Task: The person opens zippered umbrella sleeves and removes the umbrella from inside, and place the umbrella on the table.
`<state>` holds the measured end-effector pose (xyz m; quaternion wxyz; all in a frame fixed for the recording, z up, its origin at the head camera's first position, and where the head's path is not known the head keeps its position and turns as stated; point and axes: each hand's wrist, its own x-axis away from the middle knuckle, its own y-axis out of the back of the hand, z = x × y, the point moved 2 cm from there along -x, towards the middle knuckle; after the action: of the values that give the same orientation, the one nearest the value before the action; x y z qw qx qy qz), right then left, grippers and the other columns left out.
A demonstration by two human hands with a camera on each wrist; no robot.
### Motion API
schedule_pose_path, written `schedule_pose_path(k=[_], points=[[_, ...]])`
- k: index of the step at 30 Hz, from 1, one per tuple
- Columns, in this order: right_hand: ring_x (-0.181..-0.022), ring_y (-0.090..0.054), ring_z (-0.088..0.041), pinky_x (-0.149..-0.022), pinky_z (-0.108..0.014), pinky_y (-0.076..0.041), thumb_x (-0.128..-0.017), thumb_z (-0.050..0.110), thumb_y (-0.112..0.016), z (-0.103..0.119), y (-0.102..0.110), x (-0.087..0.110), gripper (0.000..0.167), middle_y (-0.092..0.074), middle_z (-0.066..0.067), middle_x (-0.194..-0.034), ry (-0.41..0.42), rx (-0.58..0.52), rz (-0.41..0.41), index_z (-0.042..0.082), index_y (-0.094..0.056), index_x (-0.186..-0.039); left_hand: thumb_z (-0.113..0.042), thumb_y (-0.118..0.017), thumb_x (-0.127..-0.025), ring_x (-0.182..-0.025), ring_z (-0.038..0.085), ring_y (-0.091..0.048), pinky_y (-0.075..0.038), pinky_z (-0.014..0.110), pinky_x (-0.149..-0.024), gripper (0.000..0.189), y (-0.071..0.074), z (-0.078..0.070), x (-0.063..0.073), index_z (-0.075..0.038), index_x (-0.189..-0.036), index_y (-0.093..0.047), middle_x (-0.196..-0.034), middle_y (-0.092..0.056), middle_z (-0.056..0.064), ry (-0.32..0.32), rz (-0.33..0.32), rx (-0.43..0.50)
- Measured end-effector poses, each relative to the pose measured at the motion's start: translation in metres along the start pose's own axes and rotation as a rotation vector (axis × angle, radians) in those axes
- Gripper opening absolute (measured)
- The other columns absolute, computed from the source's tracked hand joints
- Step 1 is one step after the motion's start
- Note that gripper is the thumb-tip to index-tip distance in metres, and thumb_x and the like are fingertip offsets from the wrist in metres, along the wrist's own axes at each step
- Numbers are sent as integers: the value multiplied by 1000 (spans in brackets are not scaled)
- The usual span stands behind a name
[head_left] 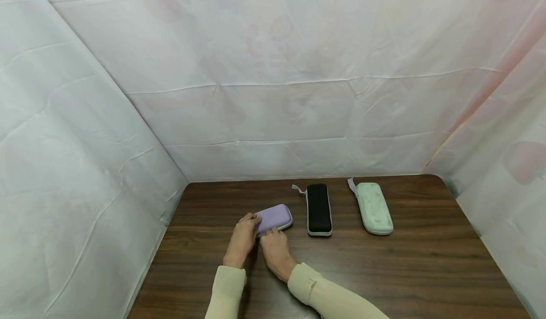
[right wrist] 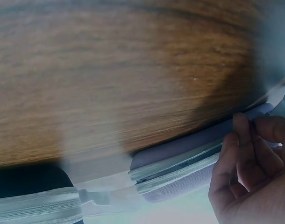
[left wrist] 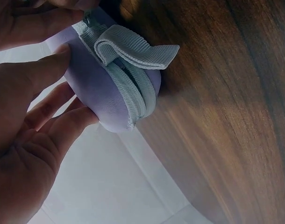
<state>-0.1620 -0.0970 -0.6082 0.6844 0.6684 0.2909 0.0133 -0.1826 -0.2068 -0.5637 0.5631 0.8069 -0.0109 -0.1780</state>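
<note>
A lavender zip case (head_left: 274, 214) lies at an angle on the table's left half. My left hand (head_left: 242, 239) holds its near left end, thumb and fingers on either side of the shell. Along the near edge, my right hand (head_left: 276, 253) pinches something small at the zip, seemingly the zip pull, mostly hidden by the fingers. A grey fabric loop (left wrist: 133, 49) sticks out from the case's end in the left wrist view. Between the pale zip tapes (right wrist: 180, 170) runs a dark line; whether the zip is parted there, I cannot tell.
Right of the lavender case lies a black zip case (head_left: 319, 209) with a grey strap. Farther right is a pale green zip case (head_left: 375, 209), also strapped. White sheeting (head_left: 273, 120) encloses the dark wooden table (head_left: 418, 271) at the back and sides.
</note>
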Motion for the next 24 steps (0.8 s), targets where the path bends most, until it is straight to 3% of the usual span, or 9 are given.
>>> schedule_pose_path(k=[12,19,24], points=[[-79,-60,-12,-64,-23,-52,-87,18,-79,0,-2,0,6,-69,6,-80,27,-16,-8,21,-78,-81,8,-82,-84,-103,39,-71,-60,49,-87,31,-1,1,1,3,-115,-79,-116,-71,18,-3,0,-2],[-79,-63,-15,-60,-30,-55,-85,30,-85,-16,-3,2,15,-71,4,-80,37,-95,0,19,-77,-79,10,-82,-84,-104,41,-71,-60,49,-89,32,-3,1,1,4,-115,-79,-117,-71,19,-2,-3,-5],[-77,-65,-17,-57,-33,-55,-82,26,-87,-41,-1,1,17,-67,2,-80,80,-209,-135,17,-73,-80,12,-83,-80,-105,41,-71,-60,49,-90,36,-2,2,2,3,-115,-79,-117,-71,19,-15,-9,-22]])
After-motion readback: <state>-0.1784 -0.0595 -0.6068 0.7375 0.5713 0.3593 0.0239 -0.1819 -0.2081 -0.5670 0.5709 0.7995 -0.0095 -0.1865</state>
